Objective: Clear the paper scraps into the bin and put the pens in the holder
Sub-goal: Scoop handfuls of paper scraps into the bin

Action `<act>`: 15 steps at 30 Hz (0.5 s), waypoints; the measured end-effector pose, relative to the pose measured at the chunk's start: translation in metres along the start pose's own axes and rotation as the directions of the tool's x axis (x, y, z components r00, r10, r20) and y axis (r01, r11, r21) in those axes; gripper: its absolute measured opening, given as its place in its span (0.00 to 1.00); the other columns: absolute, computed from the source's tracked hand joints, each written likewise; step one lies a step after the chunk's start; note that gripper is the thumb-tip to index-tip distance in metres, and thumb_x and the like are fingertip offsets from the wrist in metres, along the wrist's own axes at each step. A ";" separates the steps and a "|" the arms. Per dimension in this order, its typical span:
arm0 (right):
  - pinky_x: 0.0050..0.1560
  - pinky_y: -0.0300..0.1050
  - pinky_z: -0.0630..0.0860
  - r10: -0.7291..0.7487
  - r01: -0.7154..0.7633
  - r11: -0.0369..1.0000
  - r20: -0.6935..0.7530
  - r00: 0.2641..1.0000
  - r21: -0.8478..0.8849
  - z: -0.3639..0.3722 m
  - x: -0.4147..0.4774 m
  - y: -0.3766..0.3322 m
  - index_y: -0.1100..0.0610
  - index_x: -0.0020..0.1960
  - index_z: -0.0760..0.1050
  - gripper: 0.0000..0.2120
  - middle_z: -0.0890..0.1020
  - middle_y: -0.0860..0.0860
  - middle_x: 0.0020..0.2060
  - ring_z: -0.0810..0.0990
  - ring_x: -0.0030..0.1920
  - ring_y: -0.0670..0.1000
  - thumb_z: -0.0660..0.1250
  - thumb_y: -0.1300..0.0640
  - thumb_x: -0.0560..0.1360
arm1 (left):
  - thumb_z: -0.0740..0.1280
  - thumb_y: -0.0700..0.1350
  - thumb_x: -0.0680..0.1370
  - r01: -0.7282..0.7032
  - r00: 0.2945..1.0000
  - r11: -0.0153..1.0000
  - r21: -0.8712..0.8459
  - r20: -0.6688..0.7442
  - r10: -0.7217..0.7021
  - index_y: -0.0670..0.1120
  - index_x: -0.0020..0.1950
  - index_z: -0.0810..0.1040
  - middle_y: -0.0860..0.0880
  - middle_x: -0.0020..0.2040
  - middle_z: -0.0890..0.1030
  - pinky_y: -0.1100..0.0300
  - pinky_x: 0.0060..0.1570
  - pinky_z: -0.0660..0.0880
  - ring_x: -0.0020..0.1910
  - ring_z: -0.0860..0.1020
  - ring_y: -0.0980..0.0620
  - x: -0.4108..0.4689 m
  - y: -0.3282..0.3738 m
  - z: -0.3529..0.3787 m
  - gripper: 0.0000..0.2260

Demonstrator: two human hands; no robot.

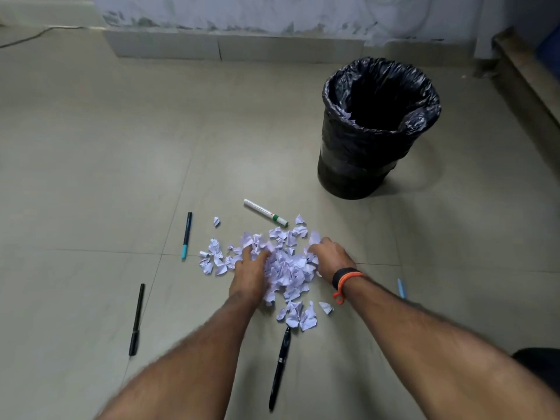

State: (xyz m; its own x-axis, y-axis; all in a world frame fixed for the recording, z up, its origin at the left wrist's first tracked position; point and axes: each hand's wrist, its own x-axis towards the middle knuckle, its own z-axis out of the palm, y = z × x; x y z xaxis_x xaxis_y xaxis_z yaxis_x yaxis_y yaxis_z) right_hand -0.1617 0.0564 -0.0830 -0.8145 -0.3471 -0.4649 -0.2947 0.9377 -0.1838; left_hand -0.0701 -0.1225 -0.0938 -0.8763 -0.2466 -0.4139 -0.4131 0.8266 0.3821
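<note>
A heap of crumpled white paper scraps lies on the tiled floor in the middle. My left hand presses into its left side and my right hand into its right side, fingers curled around the scraps between them. Pens lie around the heap: a white marker with a green band behind it, a dark pen with a teal cap at left, a black pen farther left, another black pen near me, and a light blue pen partly behind my right forearm. No pen holder is in view.
A black bin lined with a black bag stands open at the back right, about an arm's length beyond the heap. A wall base runs along the back and a wooden edge at far right. A dark object sits at lower right.
</note>
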 end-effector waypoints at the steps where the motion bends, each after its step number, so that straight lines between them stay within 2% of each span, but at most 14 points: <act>1: 0.61 0.49 0.74 0.004 -0.004 1.000 0.000 1.000 -0.003 -0.002 -0.001 0.001 0.52 0.65 0.74 0.20 0.73 0.57 0.62 0.75 0.62 0.61 0.64 0.63 0.75 | 0.70 0.36 0.71 -0.007 1.000 1.000 -0.003 -0.016 0.007 0.55 0.66 0.69 0.45 0.72 0.60 0.49 0.57 0.76 0.62 0.72 0.41 0.001 0.000 0.000 0.27; 4: 0.60 0.47 0.75 0.033 -0.032 0.999 -0.011 0.999 0.029 -0.006 0.000 0.001 0.55 0.62 0.78 0.18 0.77 0.58 0.60 0.77 0.60 0.61 0.64 0.66 0.73 | 0.68 0.36 0.72 0.013 0.998 1.000 -0.024 -0.055 -0.014 0.49 0.61 0.74 0.44 0.65 0.69 0.53 0.53 0.76 0.55 0.77 0.42 0.005 0.000 -0.003 0.18; 6: 0.56 0.46 0.76 0.095 -0.092 0.989 -0.019 0.995 0.117 -0.008 0.000 0.001 0.56 0.58 0.80 0.18 0.81 0.58 0.57 0.79 0.58 0.61 0.62 0.67 0.72 | 0.68 0.37 0.74 0.040 0.995 0.998 -0.049 -0.093 -0.045 0.48 0.59 0.76 0.44 0.62 0.73 0.56 0.53 0.75 0.55 0.78 0.43 0.008 -0.001 -0.004 0.15; 9: 0.46 0.42 0.74 0.193 -0.176 0.945 -0.036 0.981 0.277 -0.015 -0.001 0.004 0.57 0.49 0.83 0.09 0.84 0.59 0.47 0.81 0.51 0.61 0.67 0.62 0.71 | 0.67 0.37 0.75 0.092 0.978 0.993 -0.079 -0.183 -0.105 0.47 0.59 0.78 0.44 0.59 0.80 0.55 0.53 0.75 0.56 0.79 0.43 0.013 -0.001 -0.010 0.13; 11: 0.44 0.43 0.77 0.232 -0.207 0.902 -0.023 0.972 0.379 -0.024 -0.001 0.006 0.59 0.45 0.83 0.06 0.85 0.59 0.42 0.82 0.46 0.60 0.70 0.61 0.69 | 0.67 0.40 0.76 0.112 0.970 0.989 -0.092 -0.206 -0.129 0.47 0.60 0.79 0.44 0.58 0.81 0.55 0.54 0.75 0.57 0.79 0.43 0.015 0.003 -0.020 0.13; 15: 0.45 0.42 0.75 0.195 -0.199 0.873 0.055 0.979 0.446 -0.051 0.004 0.012 0.59 0.49 0.84 0.11 0.85 0.56 0.44 0.82 0.46 0.54 0.76 0.58 0.67 | 0.70 0.42 0.75 0.118 0.983 0.992 -0.049 -0.134 -0.124 0.47 0.61 0.79 0.43 0.58 0.81 0.57 0.53 0.74 0.57 0.79 0.42 0.019 0.008 -0.049 0.14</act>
State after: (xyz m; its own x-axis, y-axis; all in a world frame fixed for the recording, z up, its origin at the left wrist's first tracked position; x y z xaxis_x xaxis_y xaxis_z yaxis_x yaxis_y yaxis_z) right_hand -0.1935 0.0667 -0.0424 -0.8277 -0.1577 -0.5386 0.1275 0.8817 -0.4542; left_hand -0.1026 -0.1451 -0.0578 -0.8437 -0.4125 -0.3435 -0.5253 0.7661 0.3704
